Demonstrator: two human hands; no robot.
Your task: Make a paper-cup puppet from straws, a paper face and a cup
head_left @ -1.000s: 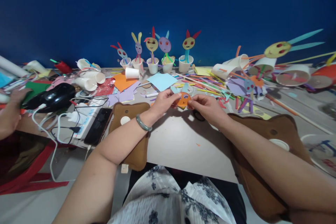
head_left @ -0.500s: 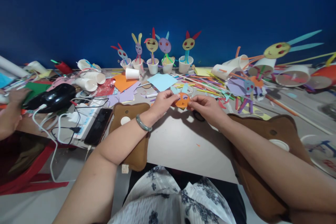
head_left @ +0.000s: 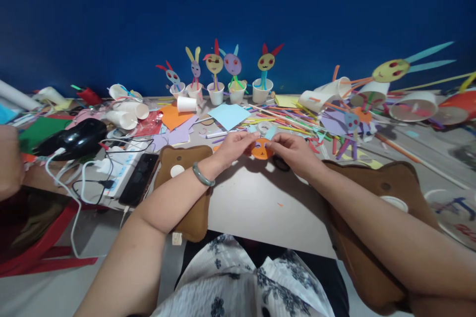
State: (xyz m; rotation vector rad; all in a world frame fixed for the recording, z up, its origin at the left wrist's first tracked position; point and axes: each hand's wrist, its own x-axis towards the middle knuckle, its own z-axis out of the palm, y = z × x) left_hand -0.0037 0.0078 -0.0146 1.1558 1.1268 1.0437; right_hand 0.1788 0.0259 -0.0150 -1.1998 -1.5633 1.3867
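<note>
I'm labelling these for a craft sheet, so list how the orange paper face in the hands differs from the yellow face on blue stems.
The orange paper face is orange; the yellow face is yellow.
The orange paper face is held between the left hand and right hand; the yellow face stands above a white cup on blue stems.
Both are rounded pieces with facial features.
</note>
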